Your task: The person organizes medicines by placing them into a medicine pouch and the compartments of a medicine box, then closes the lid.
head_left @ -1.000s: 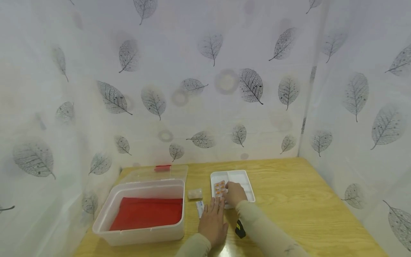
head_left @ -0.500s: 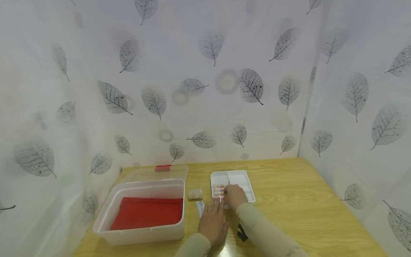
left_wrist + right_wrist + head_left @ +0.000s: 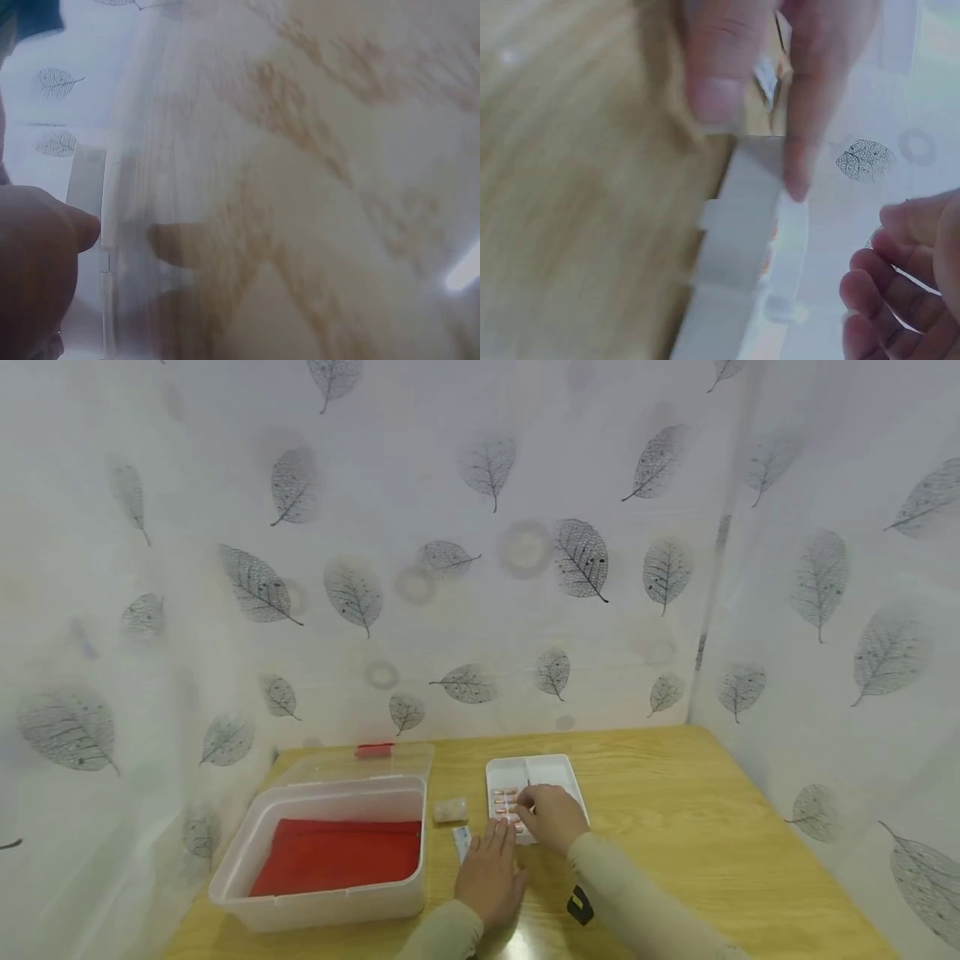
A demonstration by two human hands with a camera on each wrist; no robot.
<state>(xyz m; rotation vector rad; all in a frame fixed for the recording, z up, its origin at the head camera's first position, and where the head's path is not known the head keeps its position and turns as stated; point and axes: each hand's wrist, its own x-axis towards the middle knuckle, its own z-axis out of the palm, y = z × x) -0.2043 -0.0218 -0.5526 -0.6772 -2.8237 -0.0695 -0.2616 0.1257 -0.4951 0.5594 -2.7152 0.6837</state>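
A blister pack of orange capsules (image 3: 506,802) lies in the left part of a white divided tray (image 3: 551,761). Over the tray, my right hand (image 3: 553,818) is bent close beside the pack's right side. The right wrist view shows those fingers (image 3: 900,281) loosely curled, with nothing visible between them. My left hand (image 3: 491,875) keeps its fingers straight, their tips at the tray's near left corner. In the left wrist view, part of a hand (image 3: 34,262) appears beside the tray wall (image 3: 86,176).
Left of the tray lie a small beige packet (image 3: 450,811) and a white-and-blue packet (image 3: 461,842). A translucent plastic box (image 3: 330,906) holding red cloth (image 3: 337,857) stands farther left, its clear lid (image 3: 341,765) folded back. Leaf-patterned sheeting (image 3: 480,610) encloses the wooden table (image 3: 690,843).
The blister pack, earlier tilted up by my right hand, now lies lower in the tray. My right hand has shifted slightly away from it; my left hand has stayed at the tray corner.
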